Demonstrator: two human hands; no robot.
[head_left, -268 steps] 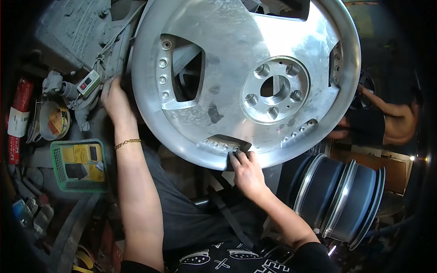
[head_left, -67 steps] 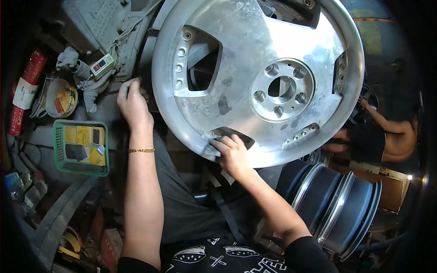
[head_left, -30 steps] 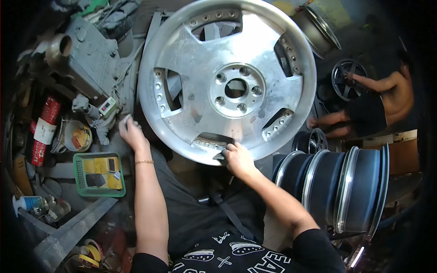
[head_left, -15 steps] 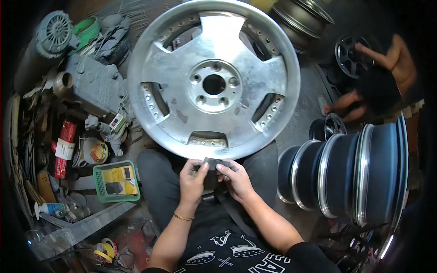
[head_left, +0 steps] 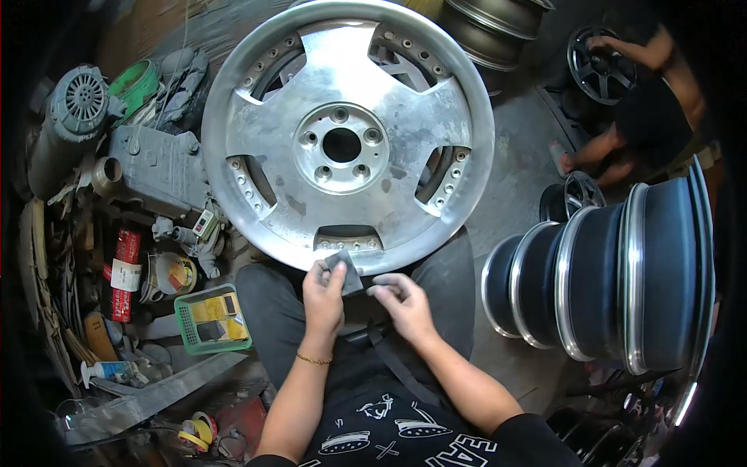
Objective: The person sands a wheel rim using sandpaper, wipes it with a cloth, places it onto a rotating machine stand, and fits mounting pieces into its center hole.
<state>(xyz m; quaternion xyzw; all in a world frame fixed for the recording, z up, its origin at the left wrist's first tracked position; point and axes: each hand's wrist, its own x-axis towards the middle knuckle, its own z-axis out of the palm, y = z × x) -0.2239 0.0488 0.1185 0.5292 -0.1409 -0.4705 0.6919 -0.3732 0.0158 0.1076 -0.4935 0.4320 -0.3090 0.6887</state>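
A large silver wheel rim [head_left: 268,167] faces me, tilted up in front of my knees, with patchy dark stains on its polished face. My left hand [head_left: 324,292] is closed, pinching a small dark grey piece of sandpaper [head_left: 342,272] between thumb and fingers, just at the rim's lower edge. Beside it, to the right, my right hand [head_left: 403,303] is apart from the sandpaper, its fingers loosely bent and separated with nothing visible in them.
A green basket [head_left: 180,319] with yellow and dark sheets stands at my left, near a red box [head_left: 124,257] and a grey machine [head_left: 159,167]. Black rims with shiny edges [head_left: 591,280] are lined up at right. Behind them a person [head_left: 661,109] handles a dark wheel [head_left: 603,66].
My right hand has let go of the sandpaper and moved slightly right. My left hand keeps it, now turned more upright. The view has shifted, so the rim appears further left.
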